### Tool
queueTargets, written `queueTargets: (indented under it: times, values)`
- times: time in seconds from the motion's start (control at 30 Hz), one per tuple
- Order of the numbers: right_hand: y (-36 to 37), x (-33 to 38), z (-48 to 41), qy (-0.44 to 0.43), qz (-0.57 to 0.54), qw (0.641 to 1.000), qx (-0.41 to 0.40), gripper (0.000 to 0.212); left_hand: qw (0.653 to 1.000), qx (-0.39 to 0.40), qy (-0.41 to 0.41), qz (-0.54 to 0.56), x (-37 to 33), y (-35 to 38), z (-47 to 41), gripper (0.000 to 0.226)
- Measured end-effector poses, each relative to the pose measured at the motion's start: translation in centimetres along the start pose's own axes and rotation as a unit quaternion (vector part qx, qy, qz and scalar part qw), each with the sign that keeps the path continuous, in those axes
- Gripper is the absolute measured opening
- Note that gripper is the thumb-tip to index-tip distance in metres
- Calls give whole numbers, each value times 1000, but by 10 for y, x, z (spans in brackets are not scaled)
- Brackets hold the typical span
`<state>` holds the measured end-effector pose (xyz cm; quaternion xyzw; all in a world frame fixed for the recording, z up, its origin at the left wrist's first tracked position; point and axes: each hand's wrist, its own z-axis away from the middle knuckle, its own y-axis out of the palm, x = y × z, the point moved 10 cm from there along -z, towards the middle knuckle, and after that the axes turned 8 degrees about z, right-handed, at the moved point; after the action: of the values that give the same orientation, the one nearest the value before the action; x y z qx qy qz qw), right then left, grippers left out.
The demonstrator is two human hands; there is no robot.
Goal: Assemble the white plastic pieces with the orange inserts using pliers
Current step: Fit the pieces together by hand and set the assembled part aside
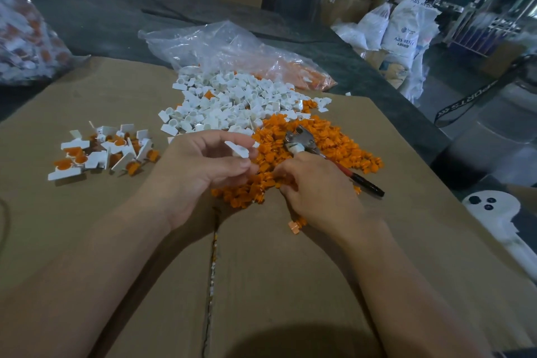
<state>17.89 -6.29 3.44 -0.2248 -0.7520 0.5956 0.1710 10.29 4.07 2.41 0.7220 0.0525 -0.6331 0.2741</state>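
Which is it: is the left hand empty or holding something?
Holding: the left hand pinches a white plastic piece between thumb and fingers.

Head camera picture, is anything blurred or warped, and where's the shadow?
In the head view, the parts bag at far left is blurred, the cardboard edges bow from wide-angle distortion, a shadow falls at the bottom centre, and the pliers look sharper.

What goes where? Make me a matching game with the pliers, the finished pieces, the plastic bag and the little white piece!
1 pliers
2 finished pieces
3 plastic bag
4 white piece

A pinched in the left hand
B behind the white pile
C on the orange inserts, partly under the right hand
D small heap at the cardboard's left

Pairs: 1-C, 2-D, 3-B, 4-A
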Motion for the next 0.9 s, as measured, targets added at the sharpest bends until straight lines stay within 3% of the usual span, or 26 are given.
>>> queueTargets:
  times: [0.17, 0.27, 0.7, 0.9]
  values:
    - [-2, -3, 2, 3, -37, 999, -17, 27, 999, -27, -8, -45, 0, -6, -1, 27]
    - [-15, -9, 2, 24, -143, 988, -58, 31, 998, -26, -4, -52, -1, -4, 0, 28]
    - [-34, -3, 12, 40, -496, 856, -137, 19, 990, -21, 44, -135, -6, 5, 1, 25]
    - [-34, -3, 11, 52, -442, 882, -158, 26, 993, -5, 40, -113, -5, 8, 2, 35]
